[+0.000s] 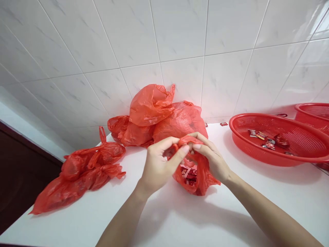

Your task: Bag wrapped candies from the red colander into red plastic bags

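Observation:
A thin red plastic bag (203,175) rests on the white tabletop in front of me, its mouth partly gaping toward me. Inside it lie several dark red wrapped packets (190,174). My left hand (161,164) pinches the bag's upper edge between thumb and fingers. From the other side, my right hand (213,156) grips the same gathered plastic, its thumb close to the left thumb. Some fingers of both hands are hidden behind the plastic.
Large filled red bags (177,120) lean against the tiled wall. Smaller knotted red bags (84,171) lie at the left. On the right stands a red mesh basket (257,152) with a few wrapped packets, and a second basket (313,111) behind. A small packet (223,124) lies near the wall.

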Motion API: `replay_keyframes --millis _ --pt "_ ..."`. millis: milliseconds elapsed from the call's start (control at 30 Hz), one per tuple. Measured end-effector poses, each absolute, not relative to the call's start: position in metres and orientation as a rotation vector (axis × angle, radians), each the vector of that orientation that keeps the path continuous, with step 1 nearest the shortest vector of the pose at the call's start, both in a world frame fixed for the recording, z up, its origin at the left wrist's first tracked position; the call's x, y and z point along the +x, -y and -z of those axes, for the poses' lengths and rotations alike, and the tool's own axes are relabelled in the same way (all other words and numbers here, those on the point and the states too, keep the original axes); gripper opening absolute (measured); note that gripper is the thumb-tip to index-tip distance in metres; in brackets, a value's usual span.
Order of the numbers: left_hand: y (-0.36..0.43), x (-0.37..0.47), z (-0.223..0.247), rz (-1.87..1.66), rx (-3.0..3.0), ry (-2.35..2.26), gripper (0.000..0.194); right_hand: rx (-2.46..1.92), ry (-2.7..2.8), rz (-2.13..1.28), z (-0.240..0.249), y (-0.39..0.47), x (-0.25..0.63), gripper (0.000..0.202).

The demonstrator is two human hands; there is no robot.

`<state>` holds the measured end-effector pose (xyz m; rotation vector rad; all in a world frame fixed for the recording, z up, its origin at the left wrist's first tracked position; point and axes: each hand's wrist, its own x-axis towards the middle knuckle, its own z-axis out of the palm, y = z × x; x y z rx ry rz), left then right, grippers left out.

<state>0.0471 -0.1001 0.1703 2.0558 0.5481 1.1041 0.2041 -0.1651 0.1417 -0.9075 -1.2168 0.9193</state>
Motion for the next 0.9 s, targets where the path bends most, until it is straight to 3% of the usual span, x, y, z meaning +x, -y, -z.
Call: replay_keyframes --millis 100,133,233,433,600,900 --pt "0.094 0.043 -0.178 -1.164 1.880 -0.581 0.013 -1.021 1.437 -0.762 -0.138 0.165 0.206 0.051" --pt "0.092 0.042 -0.180 -1.184 1.842 -0.588 0.013 -1.062 1.503 -0.678 -0.136 0.163 0.206 0.051" --pt "0.088 0.040 -0.183 -1.220 1.797 -0.600 0.015 -1.093 1.594 -0.524 -0.129 0.157 0.204 0.015" --pt "0.080 0.017 -0.189 -1.135 1.999 -0.618 0.037 -0.905 1.232 -0.817 -0.127 0.149 0.207 0.041" --pt "0.067 -0.012 -0.193 -1.040 2.320 -0.738 0.029 -0.777 0.993 -0.982 -0.127 0.145 0.214 0.039" --pt "0.050 -0.027 -0.196 -0.916 2.364 -1.007 0.034 -0.808 0.830 -0.874 -0.134 0.143 0.236 0.035"
